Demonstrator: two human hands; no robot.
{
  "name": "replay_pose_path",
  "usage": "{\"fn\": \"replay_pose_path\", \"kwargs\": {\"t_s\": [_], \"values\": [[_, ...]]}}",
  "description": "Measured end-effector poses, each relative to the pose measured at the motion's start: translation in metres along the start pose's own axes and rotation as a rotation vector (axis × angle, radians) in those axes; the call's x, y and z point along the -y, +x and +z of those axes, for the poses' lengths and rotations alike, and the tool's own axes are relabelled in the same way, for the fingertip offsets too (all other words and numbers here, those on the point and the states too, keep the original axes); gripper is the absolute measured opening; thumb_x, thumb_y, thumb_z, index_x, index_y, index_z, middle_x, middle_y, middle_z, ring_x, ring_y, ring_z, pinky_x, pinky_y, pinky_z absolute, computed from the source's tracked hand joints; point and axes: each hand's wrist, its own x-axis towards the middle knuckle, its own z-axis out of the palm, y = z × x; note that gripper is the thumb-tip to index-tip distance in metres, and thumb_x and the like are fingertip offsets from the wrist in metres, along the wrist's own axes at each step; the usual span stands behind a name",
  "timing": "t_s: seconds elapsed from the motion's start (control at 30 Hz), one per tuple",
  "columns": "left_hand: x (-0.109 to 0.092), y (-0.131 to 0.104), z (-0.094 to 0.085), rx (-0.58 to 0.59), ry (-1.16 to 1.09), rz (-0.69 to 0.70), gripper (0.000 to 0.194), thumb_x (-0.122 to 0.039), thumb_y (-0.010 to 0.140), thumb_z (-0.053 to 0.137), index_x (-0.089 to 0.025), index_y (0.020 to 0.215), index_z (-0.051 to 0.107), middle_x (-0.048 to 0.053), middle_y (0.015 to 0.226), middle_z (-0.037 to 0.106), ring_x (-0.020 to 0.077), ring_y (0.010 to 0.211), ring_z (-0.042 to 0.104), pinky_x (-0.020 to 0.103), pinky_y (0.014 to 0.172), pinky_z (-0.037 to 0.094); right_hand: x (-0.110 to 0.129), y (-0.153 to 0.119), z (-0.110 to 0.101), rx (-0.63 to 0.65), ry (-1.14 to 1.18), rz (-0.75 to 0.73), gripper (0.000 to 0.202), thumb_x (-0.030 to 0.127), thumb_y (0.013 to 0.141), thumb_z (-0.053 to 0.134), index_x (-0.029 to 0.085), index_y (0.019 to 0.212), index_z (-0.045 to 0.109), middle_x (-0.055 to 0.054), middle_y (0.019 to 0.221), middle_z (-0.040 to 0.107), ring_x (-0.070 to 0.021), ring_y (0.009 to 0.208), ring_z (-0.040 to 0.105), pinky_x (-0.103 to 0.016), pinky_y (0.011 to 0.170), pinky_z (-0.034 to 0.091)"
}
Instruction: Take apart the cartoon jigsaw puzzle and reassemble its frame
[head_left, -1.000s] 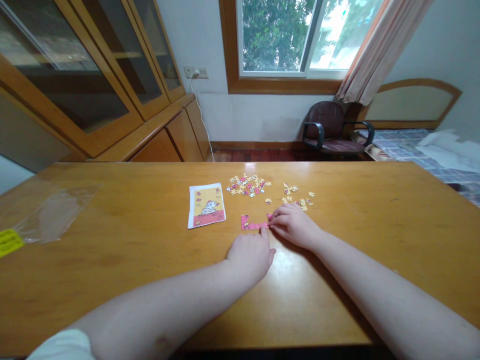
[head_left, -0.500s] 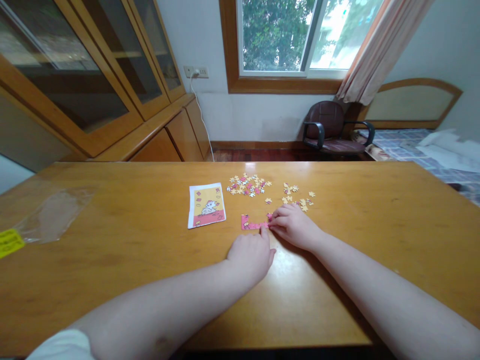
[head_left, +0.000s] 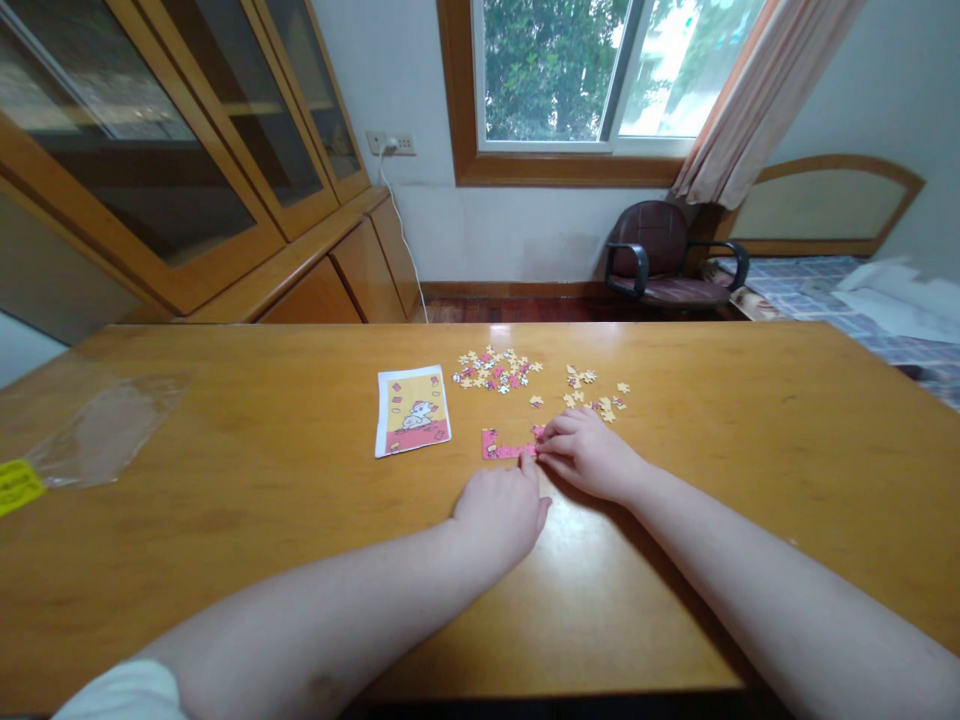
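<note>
Both grips met at the pink puzzle strip [head_left: 504,447] on the tabletop [head_left: 262,480].

From the head view, we saw our left hand [head_left: 501,510] curled, its forefinger pressing the strip's near edge, while our right hand [head_left: 589,455] pinched its fingertips together on a piece at the strip's right end. Against the pictures of a second earlier, neither hand nor strip had shifted visibly, so we judged the piece was being seated rather than fetched. Loose pieces [head_left: 495,370] lay just beyond; the reference picture [head_left: 412,410] sat left of the strip.
</note>
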Motion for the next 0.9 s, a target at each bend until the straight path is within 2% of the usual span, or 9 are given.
{"fn": "replay_pose_path", "kwargs": {"t_s": [0.23, 0.43, 0.53, 0.8, 0.9], "values": [[0.001, 0.000, -0.001, -0.005, 0.005, 0.012, 0.063, -0.042, 0.092, 0.045, -0.004, 0.142, 0.040, 0.019, 0.088, 0.070, 0.0301, 0.083, 0.068, 0.038, 0.070, 0.051, 0.007, 0.000, -0.009, 0.051, -0.062, -0.050, 0.023, 0.030, 0.091, 0.053, 0.020, 0.088, 0.074, -0.007, 0.083, 0.067, -0.0176, 0.078, 0.054, -0.034, 0.075, 0.035], [0.000, 0.000, -0.003, 0.012, 0.000, -0.003, 0.061, -0.042, 0.092, 0.046, -0.006, 0.141, 0.040, 0.018, 0.090, 0.070, 0.0296, 0.086, 0.068, 0.038, 0.072, 0.052, 0.000, -0.002, -0.012, -0.017, -0.097, -0.014, 0.025, 0.027, 0.090, 0.051, 0.019, 0.080, 0.072, -0.007, 0.080, 0.066, -0.0172, 0.075, 0.052, -0.034, 0.073, 0.033], [0.000, -0.001, -0.004, 0.026, -0.003, -0.002, 0.061, -0.043, 0.093, 0.045, -0.006, 0.142, 0.039, 0.018, 0.090, 0.069, 0.0291, 0.086, 0.068, 0.037, 0.072, 0.052, -0.002, -0.002, -0.012, -0.009, -0.088, -0.024, 0.023, 0.027, 0.088, 0.053, 0.020, 0.078, 0.072, -0.006, 0.080, 0.065, -0.0171, 0.075, 0.051, -0.034, 0.072, 0.033], [0.000, -0.001, -0.004, 0.006, -0.001, 0.003, 0.062, -0.042, 0.092, 0.046, -0.005, 0.141, 0.040, 0.018, 0.091, 0.070, 0.0294, 0.085, 0.068, 0.038, 0.071, 0.051, 0.001, -0.001, -0.009, 0.041, -0.012, -0.030, 0.020, 0.024, 0.089, 0.053, 0.019, 0.085, 0.072, -0.008, 0.087, 0.068, -0.0192, 0.083, 0.056, -0.034, 0.078, 0.041], [0.000, -0.001, -0.005, -0.036, 0.014, 0.008, 0.058, -0.042, 0.092, 0.047, -0.006, 0.137, 0.045, 0.019, 0.099, 0.069, 0.0297, 0.092, 0.066, 0.038, 0.075, 0.051, 0.001, 0.000, -0.009, 0.043, 0.021, -0.049, 0.018, 0.025, 0.089, 0.054, 0.019, 0.088, 0.071, -0.009, 0.091, 0.069, -0.0200, 0.088, 0.058, -0.035, 0.081, 0.044]]}}
